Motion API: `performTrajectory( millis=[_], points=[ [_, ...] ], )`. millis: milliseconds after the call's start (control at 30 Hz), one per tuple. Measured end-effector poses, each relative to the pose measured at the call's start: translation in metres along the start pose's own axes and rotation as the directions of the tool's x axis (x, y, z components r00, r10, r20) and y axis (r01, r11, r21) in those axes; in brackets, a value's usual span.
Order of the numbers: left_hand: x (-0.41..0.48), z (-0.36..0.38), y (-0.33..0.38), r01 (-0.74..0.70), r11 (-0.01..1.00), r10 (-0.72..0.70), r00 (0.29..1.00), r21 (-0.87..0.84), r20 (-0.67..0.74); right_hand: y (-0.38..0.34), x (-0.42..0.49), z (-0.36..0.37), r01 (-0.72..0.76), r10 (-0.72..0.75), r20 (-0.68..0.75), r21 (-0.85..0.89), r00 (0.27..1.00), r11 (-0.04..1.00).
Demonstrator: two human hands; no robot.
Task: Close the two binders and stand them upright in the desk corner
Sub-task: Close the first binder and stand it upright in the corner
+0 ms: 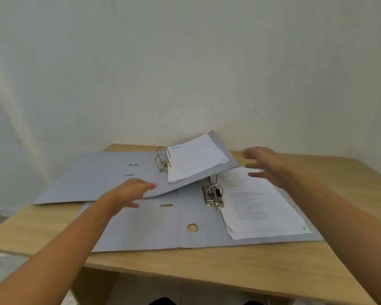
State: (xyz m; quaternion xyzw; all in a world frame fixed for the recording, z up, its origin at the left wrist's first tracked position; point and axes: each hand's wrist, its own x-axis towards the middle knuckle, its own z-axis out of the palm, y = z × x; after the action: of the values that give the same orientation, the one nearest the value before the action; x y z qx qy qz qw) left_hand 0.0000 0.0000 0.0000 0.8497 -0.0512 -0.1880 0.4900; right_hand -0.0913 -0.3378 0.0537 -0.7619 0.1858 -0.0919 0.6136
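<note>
On the wooden desk [262, 267] two grey binders lie open, far binder [110, 172] overlapping near binder [163, 227]; left hand [128, 192] and right hand [266, 166], both spread and empty, hover at nine and two o'clock.

Two bare forearms, no sleeves, rings or watch

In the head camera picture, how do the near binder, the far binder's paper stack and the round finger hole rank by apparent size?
1. Near binder, lying open, by far the largest.
2. Far binder's paper stack; it sits farther away, so it may look smaller than it is.
3. Finger hole, smallest.
</note>
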Motion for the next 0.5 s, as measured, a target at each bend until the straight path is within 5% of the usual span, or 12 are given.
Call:
performTrajectory(
  millis=[100, 167, 300, 500],
  points=[
    [0.006, 0.013, -0.004, 0.084, 0.994, -0.086, 0.996, -0.068, -0.025, 0.008, 0.005, 0.006, -0.029, 0.029, 0.007, -0.02, 1.0, 0.999],
    [0.009, 0.019, -0.006, 0.15, 0.932, -0.17, 0.985, -0.329, -0.034, 0.018, 0.012, 0.011, -0.05, 0.051, -0.012, 0.002, 0.999, 0.999],
    [0.014, 0.02, -0.007, 0.15, 0.543, -0.324, 0.945, -0.826, -0.041, 0.031, 0.033, 0.021, -0.113, 0.122, -0.074, 0.124, 0.99, 0.986],
    [0.014, 0.027, -0.027, 0.082, 0.485, -0.33, 0.939, -0.871, -0.096, 0.049, 0.057, 0.054, -0.213, 0.211, 0.063, 0.516, 0.975, 0.83]
  ],
)
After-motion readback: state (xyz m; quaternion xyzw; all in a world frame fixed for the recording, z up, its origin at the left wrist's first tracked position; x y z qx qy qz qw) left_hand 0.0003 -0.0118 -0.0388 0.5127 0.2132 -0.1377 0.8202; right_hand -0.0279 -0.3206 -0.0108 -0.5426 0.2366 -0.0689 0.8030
